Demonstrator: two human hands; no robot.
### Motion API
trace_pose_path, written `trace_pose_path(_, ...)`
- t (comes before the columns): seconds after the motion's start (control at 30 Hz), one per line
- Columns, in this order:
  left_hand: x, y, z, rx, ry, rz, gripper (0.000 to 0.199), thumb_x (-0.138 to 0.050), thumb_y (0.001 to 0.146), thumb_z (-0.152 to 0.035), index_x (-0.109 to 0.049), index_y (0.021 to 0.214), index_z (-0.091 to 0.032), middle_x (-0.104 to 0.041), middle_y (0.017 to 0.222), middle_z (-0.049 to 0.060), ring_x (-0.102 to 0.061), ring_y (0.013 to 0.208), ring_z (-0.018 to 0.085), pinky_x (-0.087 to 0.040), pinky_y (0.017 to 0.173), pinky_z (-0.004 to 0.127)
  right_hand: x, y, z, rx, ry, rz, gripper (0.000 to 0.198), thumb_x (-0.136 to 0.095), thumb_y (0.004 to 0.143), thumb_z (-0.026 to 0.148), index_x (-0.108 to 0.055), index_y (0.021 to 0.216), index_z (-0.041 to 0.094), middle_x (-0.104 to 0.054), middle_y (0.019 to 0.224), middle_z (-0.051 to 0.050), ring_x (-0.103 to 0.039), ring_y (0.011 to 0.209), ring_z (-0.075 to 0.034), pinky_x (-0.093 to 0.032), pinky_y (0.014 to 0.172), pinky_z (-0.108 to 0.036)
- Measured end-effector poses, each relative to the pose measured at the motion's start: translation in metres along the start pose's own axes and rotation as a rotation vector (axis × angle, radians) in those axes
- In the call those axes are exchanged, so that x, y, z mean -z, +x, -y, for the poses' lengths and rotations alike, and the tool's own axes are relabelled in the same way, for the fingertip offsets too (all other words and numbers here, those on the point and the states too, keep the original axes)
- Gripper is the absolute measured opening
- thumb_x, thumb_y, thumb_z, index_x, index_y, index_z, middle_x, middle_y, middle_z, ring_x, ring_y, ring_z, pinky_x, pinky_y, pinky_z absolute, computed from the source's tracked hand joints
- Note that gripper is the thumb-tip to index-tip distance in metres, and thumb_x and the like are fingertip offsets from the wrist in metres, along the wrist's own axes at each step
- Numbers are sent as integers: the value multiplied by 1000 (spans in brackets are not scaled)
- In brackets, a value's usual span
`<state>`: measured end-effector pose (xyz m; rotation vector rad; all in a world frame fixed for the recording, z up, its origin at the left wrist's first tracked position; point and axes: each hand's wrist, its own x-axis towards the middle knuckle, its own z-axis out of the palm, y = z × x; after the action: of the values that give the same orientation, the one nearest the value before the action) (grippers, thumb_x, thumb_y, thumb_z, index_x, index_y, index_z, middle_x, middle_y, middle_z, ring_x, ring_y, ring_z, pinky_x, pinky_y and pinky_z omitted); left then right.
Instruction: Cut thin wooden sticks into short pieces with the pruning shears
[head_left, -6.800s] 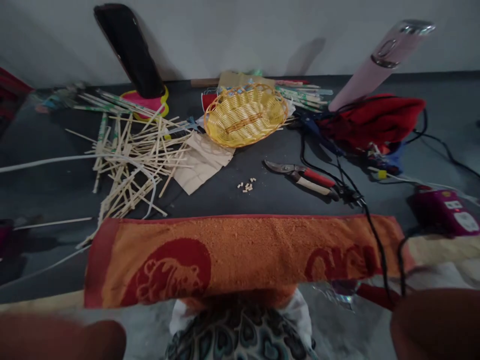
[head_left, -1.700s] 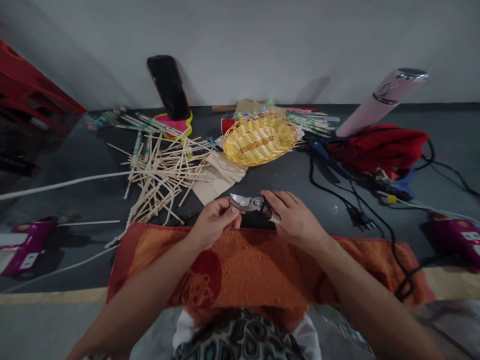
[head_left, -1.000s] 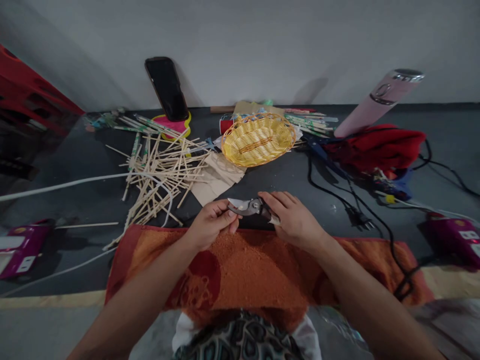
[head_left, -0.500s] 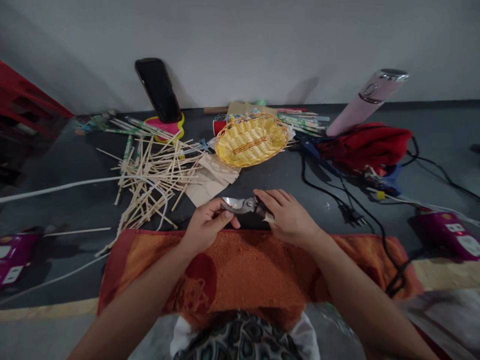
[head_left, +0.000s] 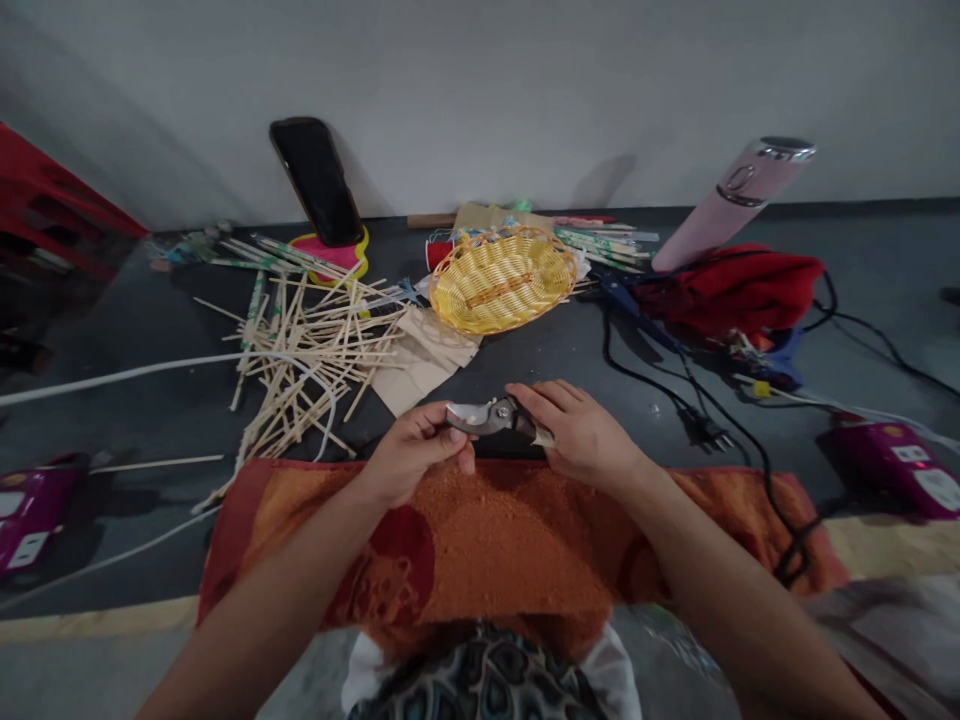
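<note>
My right hand (head_left: 585, 430) is wrapped around the handles of a pair of pruning shears (head_left: 487, 415), whose metal blades point left. A pale bit shows under its fingers, too small to name. At the blade tips, my left hand (head_left: 416, 450) is closed with thumb and fingers pressed together. Whatever it pinches is hidden; I cannot tell whether it grips the blade itself. Both hands are just above the near edge of the dark tabletop, over an orange towel (head_left: 517, 540). Left of them lies a loose heap of thin wooden sticks (head_left: 322, 345).
A yellow woven basket (head_left: 502, 285) leans beyond the hands, beside brown paper (head_left: 424, 365). A phone (head_left: 321, 185) stands against the wall. On the right are a pink tumbler (head_left: 727, 210), red cloth (head_left: 739, 290), black cord (head_left: 660, 385) and a purple box (head_left: 900, 465). A white cable (head_left: 150, 370) crosses the left.
The shears and the fingers of both hands have shifted slightly to the right and down. My left fingertips sit a little differently at the blade tips.
</note>
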<state>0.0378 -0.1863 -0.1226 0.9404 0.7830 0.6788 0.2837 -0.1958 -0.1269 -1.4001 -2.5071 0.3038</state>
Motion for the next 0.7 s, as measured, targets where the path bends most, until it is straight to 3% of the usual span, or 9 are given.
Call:
trace_pose_path(0.1,-4,3,1,-63,53,-67,20,-64,84,-35,-61,88,-16,-68,65,2,-36,42,5,-21,43,19,1,0,1,-31,-11,-9,59,-50,81,12,-40,139,17,-57,119,-13,-51,105,-26,-43,90,-41)
trace_pose_path(0.27,-6,3,0,-232,313,-236,21,-62,84,-34,-63,77,-15,-70,74,4,-47,55,9,-34,53,21,2,2,3,-63,-32,-20,64,-52,79,15,-36,141,18,-55,120,-13,-49,106,-28,-42,91,-44)
trace_pose_path(0.43,-4,0,-1,-217,271,-161,23,-62,85,-35,-65,75,-14,-66,65,2,-49,55,9,-33,54,21,3,2,2,-21,2,17,64,-51,81,15,-34,143,17,-54,123,-14,-48,106,-28,-42,91,-46)
trace_pose_path(0.7,-1,-1,-1,-37,46,-57,25,-70,78,-38,-67,79,-13,-62,58,2,-47,49,8,-27,49,21,3,0,-2,18,21,5,59,-50,82,11,-38,140,16,-56,121,-14,-51,106,-27,-44,91,-45)
